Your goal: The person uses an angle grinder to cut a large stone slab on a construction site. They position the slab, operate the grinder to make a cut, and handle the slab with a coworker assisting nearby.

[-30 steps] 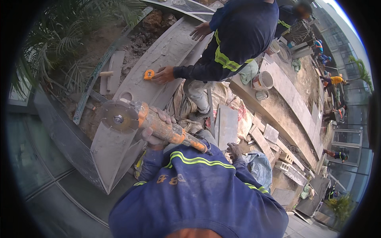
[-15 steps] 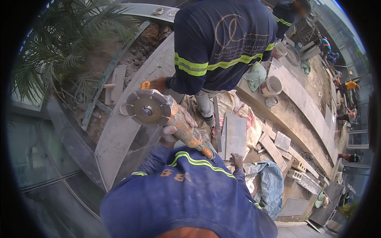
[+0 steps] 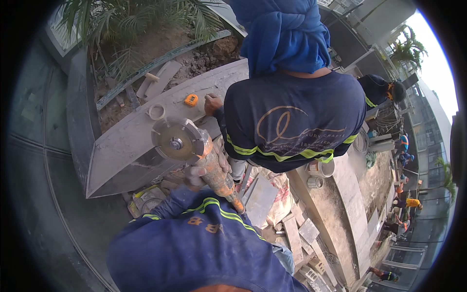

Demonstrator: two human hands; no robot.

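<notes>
Orange angle grinder (image 3: 215, 171) | body scuffed, grimy | grey notched disc (image 3: 169, 135)

Palm of the left hand (image 3: 196, 175) is hidden by the grinder (image 3: 218, 176) — right hand's out of sight. Past the fingers, a co-worker's (image 3: 301, 109) blue head wrap (image 3: 287, 41) gets chopped by the top edge, and workers (image 3: 412, 202) way right are too tiny to read.

Lettering (image 3: 212, 228) marks the wearer's shirt (image 3: 194, 260) and nearest co-worker's shirt (image 3: 316, 100).
</notes>
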